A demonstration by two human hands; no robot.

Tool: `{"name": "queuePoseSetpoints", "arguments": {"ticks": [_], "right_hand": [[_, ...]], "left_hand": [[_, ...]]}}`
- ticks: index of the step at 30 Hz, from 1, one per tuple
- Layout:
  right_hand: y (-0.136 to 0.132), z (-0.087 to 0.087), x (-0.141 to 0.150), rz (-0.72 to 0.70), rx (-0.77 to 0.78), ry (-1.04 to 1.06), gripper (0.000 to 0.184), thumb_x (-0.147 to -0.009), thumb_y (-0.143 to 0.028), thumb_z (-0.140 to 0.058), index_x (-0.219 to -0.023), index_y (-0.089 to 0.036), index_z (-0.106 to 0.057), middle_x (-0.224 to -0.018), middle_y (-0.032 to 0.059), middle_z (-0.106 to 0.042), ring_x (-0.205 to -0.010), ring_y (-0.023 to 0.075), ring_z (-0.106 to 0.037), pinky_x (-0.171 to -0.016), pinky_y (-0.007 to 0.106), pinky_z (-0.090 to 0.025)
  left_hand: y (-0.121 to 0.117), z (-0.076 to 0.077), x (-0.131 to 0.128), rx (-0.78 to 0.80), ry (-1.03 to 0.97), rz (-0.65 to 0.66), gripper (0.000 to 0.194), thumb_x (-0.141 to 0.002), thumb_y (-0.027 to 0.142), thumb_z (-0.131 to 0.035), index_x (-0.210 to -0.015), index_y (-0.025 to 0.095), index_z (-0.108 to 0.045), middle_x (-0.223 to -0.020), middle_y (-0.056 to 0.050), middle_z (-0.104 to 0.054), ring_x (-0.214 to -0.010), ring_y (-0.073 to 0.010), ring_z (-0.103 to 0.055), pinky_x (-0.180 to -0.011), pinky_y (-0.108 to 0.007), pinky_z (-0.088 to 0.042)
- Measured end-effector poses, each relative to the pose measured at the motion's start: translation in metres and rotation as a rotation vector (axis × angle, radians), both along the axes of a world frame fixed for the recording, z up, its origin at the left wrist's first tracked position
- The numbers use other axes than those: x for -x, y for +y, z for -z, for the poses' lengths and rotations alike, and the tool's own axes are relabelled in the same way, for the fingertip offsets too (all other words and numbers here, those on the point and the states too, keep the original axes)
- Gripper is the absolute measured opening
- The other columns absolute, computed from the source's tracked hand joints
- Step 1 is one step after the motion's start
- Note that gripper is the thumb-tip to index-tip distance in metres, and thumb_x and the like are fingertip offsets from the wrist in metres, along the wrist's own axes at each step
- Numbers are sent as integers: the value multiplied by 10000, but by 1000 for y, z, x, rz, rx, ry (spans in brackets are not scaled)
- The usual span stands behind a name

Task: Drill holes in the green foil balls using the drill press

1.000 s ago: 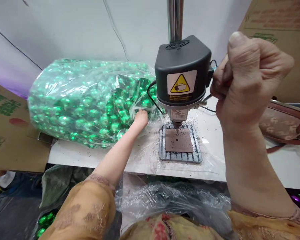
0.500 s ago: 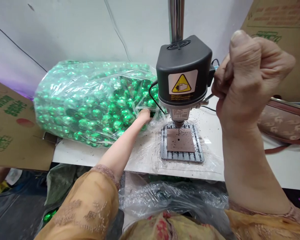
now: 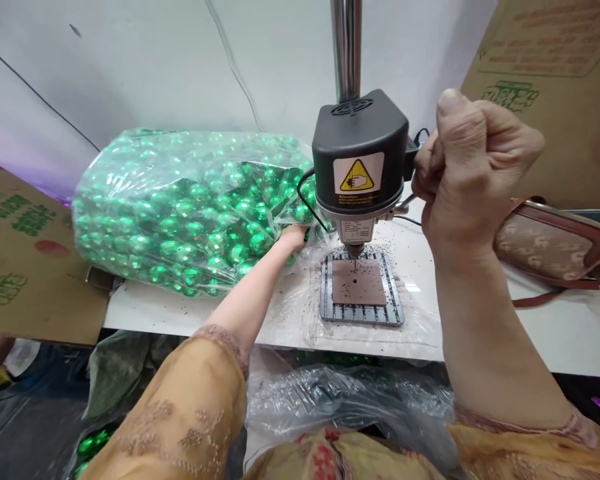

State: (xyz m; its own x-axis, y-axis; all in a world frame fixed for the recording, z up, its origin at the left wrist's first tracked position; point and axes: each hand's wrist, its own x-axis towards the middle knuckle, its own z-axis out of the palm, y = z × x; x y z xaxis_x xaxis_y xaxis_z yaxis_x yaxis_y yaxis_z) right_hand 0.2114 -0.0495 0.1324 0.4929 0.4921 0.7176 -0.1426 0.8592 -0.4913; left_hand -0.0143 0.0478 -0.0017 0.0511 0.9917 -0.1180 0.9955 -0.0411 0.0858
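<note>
A small bench drill with a black head (image 3: 360,157) stands on a white table (image 3: 555,333), its bit over a brown pad (image 3: 359,282) on a ribbed grey base plate (image 3: 363,313). My right hand (image 3: 473,170) is a closed fist around the drill's lever at the head's right side. My left hand (image 3: 294,237) reaches into the mouth of a clear plastic bag of shiny green beads (image 3: 180,207); its fingers are hidden among the beads and the plastic.
Cardboard boxes stand at the left (image 3: 25,267) and upper right (image 3: 555,73). A brown patterned purse (image 3: 555,243) lies right of the drill. Crumpled plastic (image 3: 350,400) hangs below the table edge. Dark drilling dust speckles the table.
The drill head sits a little lower in view and my right fist has come down with it. My left hand stays at the bag's mouth, slightly further right.
</note>
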Motion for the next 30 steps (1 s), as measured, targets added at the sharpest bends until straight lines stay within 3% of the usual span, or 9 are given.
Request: {"name": "queuePoseSetpoints", "arguments": {"ticks": [4, 7, 10, 13, 15, 17, 19, 21, 30], "right_hand": [[0, 0, -2, -22, 12, -1, 554, -695, -477, -748, -456, -149, -371, -379, -74, -299, -347, -9, -244, -355, 196, -132], [0, -1, -1, -12, -9, 5, 530, -715, -447, -745, -470, -150, -381, -390, -70, -317, -357, -2, -262, -363, 202, -134], [1, 0, 0, 8, -30, -4, 503, -770, -383, -715, -481, -149, -375, -397, -72, -324, -359, -6, -259, -368, 195, -129], [0, 0, 0, 14, -28, -27, 484, -825, -306, -666, -488, -147, -357, -401, -73, -320, -360, -16, -259, -379, 183, -136], [-1, 0, 0, 13, -25, -36, 479, -842, -280, -642, -491, -149, -343, -403, -72, -317, -358, -15, -275, -382, 179, -149], [-3, 0, 0, 16, -12, -50, 474, -854, -276, -623, -496, -154, -337, -409, -71, -315, -361, -12, -292, -390, 178, -169], [-5, 1, -1, 23, 11, -70, 466, -864, -299, -607, -505, -157, -347, -424, -68, -329, -372, -8, -307, -402, 181, -189], [-6, 1, -2, 16, 20, -83, 473, -855, -340, -618, -505, -164, -352, -424, -67, -343, -371, 1, -311, -401, 192, -193], [-5, 0, -4, -31, -9, -84, 469, -797, -389, -690, -509, -204, -368, -432, -65, -342, -364, 41, -288, -392, 254, -200]], "left_hand": [[-8, -5, -2, -105, 33, -32, 573, -772, 92, -634, -1340, 89, -553, -1390, -231, -559, -1327, -392, -490, -1095, -451, -382], [-25, -11, 4, -191, -76, -58, 593, -777, 148, -648, -1353, 94, -515, -1336, -207, -592, -1289, -368, -516, -1077, -437, -416], [-52, -15, 5, -203, -547, 2, 543, -743, 260, -695, -1255, 139, -559, -1061, -109, -688, -1038, -298, -647, -890, -393, -537], [-80, -11, -4, -69, -1184, 87, 541, -751, 325, -663, -1254, 184, -521, -1017, -68, -679, -947, -237, -673, -805, -384, -576], [-95, -4, -13, 33, -1526, 49, 494, -755, 329, -661, -1208, 210, -502, -1054, -58, -674, -961, -216, -681, -847, -416, -582], [-106, 8, -21, 76, -1711, -59, 443, -728, 318, -716, -1093, 211, -489, -1004, -38, -680, -905, -197, -692, -858, -428, -578], [-111, 20, -28, 44, -1742, -148, 469, -693, 316, -786, -1020, 207, -468, -904, -8, -682, -804, -164, -685, -820, -383, -567], [-113, 32, -34, -4, -1684, -147, 514, -672, 318, -836, -1027, 202, -483, -856, 5, -683, -772, -142, -667, -808, -334, -540], [-107, 64, -44, 15, -1619, 111, 581, -652, 370, -897, -1116, 174, -609, -1110, -88, -693, -1056, -226, -648, -953, -371, -493]]}}
